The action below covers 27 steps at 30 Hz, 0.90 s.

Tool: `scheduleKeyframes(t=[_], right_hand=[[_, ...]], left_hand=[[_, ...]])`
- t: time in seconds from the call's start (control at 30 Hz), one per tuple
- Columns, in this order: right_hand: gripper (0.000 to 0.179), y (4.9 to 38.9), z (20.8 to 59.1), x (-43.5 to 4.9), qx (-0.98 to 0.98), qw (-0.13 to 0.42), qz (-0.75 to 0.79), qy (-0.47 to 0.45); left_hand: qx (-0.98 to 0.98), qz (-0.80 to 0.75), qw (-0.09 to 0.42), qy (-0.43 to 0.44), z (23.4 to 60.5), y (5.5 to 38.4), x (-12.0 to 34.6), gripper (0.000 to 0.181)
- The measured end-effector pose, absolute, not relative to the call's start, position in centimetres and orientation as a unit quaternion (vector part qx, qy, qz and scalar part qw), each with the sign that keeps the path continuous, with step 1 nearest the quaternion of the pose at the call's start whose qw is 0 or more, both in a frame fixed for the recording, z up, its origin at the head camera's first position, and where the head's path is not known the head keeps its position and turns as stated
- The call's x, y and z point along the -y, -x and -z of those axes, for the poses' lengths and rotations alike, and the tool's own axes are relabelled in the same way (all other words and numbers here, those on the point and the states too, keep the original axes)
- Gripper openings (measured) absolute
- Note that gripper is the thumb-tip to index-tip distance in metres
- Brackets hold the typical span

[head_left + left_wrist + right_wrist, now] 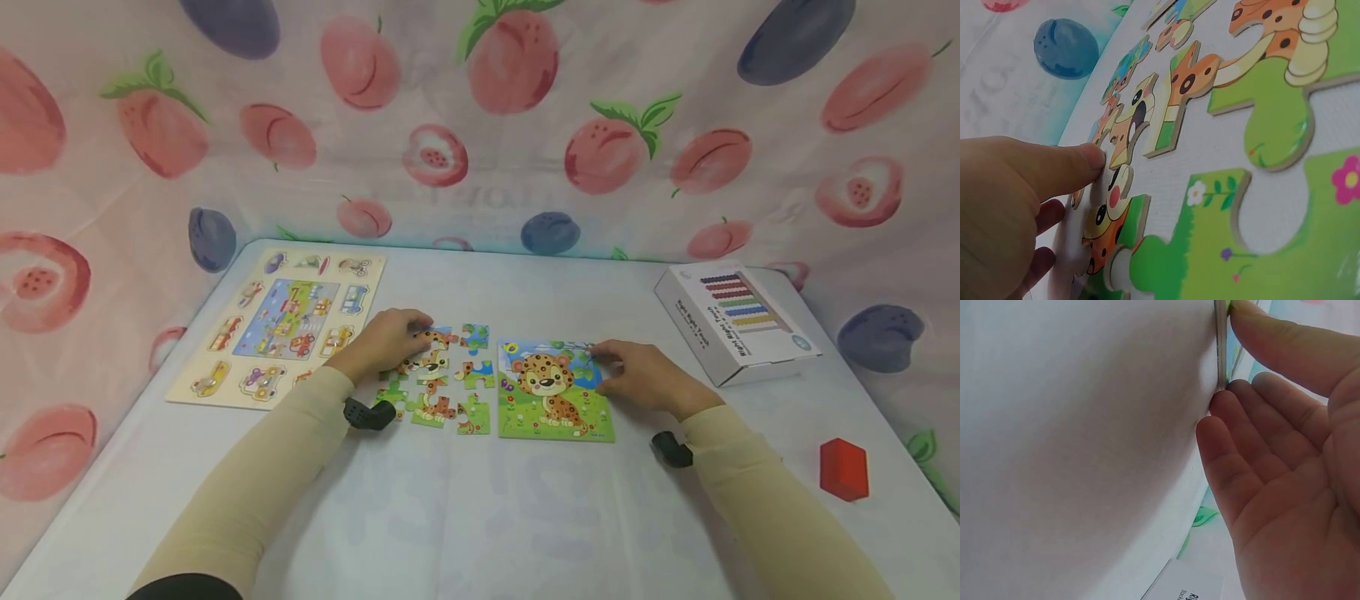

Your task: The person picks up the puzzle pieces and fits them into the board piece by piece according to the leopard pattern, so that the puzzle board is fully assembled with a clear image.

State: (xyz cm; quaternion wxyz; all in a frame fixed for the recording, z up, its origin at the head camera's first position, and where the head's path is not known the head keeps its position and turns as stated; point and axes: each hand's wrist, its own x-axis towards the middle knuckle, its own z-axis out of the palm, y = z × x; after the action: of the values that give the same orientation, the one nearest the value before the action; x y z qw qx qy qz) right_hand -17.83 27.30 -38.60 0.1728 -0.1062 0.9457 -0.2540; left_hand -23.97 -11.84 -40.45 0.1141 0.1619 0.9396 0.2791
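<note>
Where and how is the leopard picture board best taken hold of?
Probably pinch the leopard picture board at its right edge, coming from the right: it is thin and lies flat, and puzzle pieces lie close on its left.

In the head view, the left hand (pixel 384 340) hid some of the puzzle pieces (pixel 473 417) — its grip couldn't be made out — and the left sleeve (pixel 258 471) covered a corner of the vehicle board (pixel 234 390). The leopard picture (pixel 557 392) bore print too small to read; the right hand (pixel 647 375) blocked part of its edge. The right wrist view cropped the white box (pixel 738 325) at the bottom.
</note>
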Motion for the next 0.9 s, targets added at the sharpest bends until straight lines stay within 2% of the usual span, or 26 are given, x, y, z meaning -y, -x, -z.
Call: scheduleKeyframes(t=[0.63, 0.9], right_hand=[[0.06, 17.82, 38.77, -27.26, -0.945, 0.178, 0.256, 0.101], [0.06, 17.84, 38.66, -27.25, -0.944, 0.18, 0.256, 0.1]], left_hand=[[-0.944, -0.275, 0.1, -0.154, 40.76, 24.05, 11.89, 0.043], [-0.944, -0.273, 0.077, -0.169, 40.11, 23.77, 11.72, 0.043]])
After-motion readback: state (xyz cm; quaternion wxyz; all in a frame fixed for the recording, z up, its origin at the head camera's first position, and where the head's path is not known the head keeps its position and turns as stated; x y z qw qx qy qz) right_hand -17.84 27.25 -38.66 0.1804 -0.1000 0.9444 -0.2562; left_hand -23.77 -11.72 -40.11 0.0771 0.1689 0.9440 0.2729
